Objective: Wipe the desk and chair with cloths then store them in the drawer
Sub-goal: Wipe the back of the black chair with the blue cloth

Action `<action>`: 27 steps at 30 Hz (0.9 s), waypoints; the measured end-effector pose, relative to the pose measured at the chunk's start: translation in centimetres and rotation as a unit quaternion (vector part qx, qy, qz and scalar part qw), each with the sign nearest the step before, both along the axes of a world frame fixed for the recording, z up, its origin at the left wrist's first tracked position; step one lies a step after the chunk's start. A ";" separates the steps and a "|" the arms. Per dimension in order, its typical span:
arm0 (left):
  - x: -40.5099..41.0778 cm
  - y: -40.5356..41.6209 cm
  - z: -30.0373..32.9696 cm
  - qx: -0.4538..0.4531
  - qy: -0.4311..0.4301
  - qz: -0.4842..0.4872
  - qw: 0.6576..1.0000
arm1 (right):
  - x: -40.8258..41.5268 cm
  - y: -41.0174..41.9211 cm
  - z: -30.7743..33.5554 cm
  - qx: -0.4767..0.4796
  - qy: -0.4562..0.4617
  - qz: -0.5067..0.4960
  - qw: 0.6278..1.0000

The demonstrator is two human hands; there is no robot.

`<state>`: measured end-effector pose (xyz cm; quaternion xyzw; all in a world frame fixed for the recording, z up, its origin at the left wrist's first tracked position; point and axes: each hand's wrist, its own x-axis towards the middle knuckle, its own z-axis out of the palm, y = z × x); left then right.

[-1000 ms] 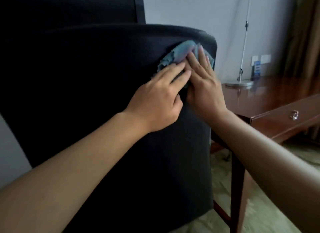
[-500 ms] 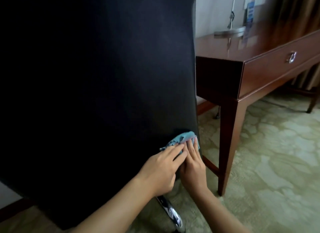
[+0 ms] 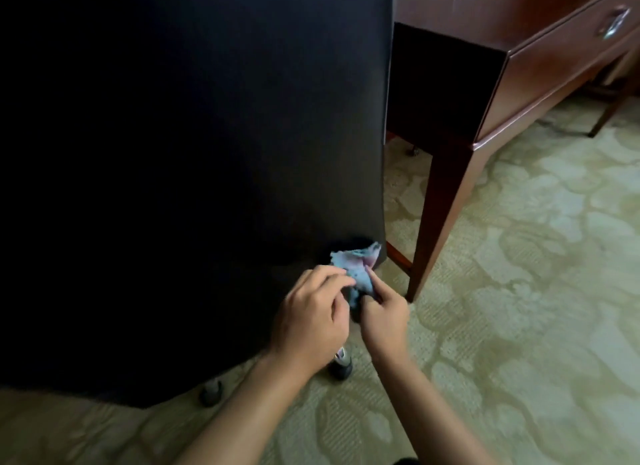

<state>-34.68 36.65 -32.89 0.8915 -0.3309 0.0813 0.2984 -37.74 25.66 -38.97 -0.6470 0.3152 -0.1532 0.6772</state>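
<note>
Cloth (image 3: 356,267) is now bunching at the chair (image 3: 194,173) back's bottom corner after sweeping down from the top, both our left hand (image 3: 311,321) and right hand (image 3: 384,317) pinching it, so we're judging chair wiping nearly done, drawer (image 3: 568,59) next.

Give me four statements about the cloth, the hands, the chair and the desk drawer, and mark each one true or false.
1. Both the left hand and the right hand hold the cloth. True.
2. The cloth lies on the carpet. False: it is held up at the lower edge of the chair back.
3. The desk drawer is pulled open. False: it is closed.
4. The chair stands left of the desk. True.
</note>
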 end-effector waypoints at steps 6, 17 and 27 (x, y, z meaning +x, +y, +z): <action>-2.2 -2.1 7.5 0.035 0.200 0.024 0.979 | -4.5 -1.9 8.8 0.316 0.137 -0.102 0.933; -9.2 -11.9 30.4 0.044 0.300 -0.086 0.949 | -13.1 -9.8 34.2 0.222 0.148 -0.112 0.957; -7.2 -22.9 43.5 -0.014 0.362 -0.141 0.921 | -10.6 -22.5 47.9 0.265 0.077 -0.116 0.954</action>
